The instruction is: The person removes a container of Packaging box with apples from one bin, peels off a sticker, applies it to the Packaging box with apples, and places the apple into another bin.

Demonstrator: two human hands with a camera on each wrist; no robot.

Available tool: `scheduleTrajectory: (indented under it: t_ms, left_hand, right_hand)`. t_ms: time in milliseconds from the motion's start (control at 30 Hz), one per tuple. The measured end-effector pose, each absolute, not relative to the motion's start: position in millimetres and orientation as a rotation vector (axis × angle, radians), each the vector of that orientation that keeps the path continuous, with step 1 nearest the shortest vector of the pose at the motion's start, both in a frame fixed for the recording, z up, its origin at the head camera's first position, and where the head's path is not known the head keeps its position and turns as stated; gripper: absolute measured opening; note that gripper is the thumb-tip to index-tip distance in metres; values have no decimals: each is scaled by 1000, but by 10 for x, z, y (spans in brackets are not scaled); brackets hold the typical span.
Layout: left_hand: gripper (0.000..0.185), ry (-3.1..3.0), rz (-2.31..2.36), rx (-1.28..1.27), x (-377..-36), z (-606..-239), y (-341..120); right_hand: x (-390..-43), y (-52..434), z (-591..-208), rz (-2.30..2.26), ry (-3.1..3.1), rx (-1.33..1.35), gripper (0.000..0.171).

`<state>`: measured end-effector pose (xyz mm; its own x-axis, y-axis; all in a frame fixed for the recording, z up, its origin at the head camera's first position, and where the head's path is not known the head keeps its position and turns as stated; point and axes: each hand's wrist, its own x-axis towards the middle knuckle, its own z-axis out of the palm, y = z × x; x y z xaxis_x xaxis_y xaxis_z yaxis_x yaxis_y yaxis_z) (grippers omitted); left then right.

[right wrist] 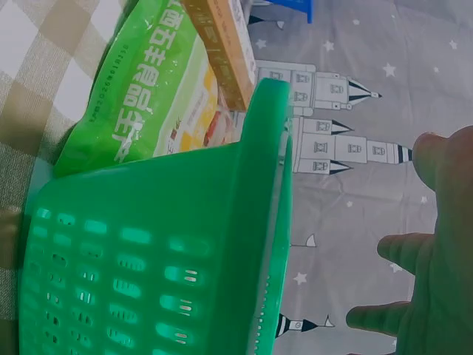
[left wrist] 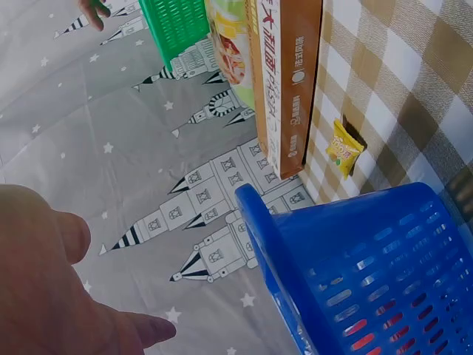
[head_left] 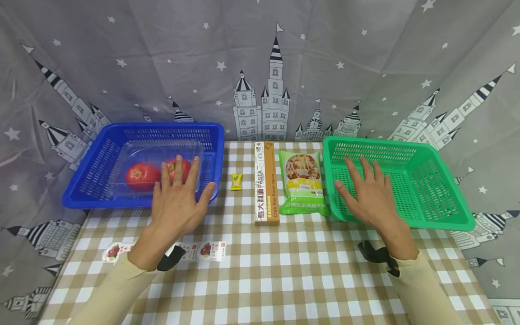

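Lying nearest, at the lower left of the head view, a strip of tomato stickers (head_left: 203, 249) rests on the checked bench (head_left: 284, 271). Above it the left hand (head_left: 178, 198), fingers spread and holding nothing, hovers over the front rim of the blue basket (head_left: 81, 189), which holds two tomatoes (head_left: 141, 175) in a clear tray. At right, the right hand (head_left: 367, 194), also spread, hovers over the green basket (head_left: 443, 198). Between the baskets lie a pasta box (head_left: 266, 185), a green packet (head_left: 304, 183) and a small yellow candy (head_left: 236, 181).
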<state>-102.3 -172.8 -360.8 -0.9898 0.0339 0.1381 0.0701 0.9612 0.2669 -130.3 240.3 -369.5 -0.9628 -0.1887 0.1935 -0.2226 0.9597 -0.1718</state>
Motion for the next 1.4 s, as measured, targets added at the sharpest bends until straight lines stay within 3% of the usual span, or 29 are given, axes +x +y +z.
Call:
scheduleTrajectory:
  t_ms: [400,900,1400]
  left_hand:
    - [64,-2848,-498,-62,-911,-3539,-1771]
    - [33,-2677,-710,19,-776,-3552,-1885]
    - [34,-2714,-870,141,-682,-3750,-2043]
  right_hand:
    - [-1290,2320,-3684,293,-2911,355,65]
    - [-1317,2182,-3692,302,-2910,408,64]
    - [-1330,2080,-3722,301,-2886,451,64]
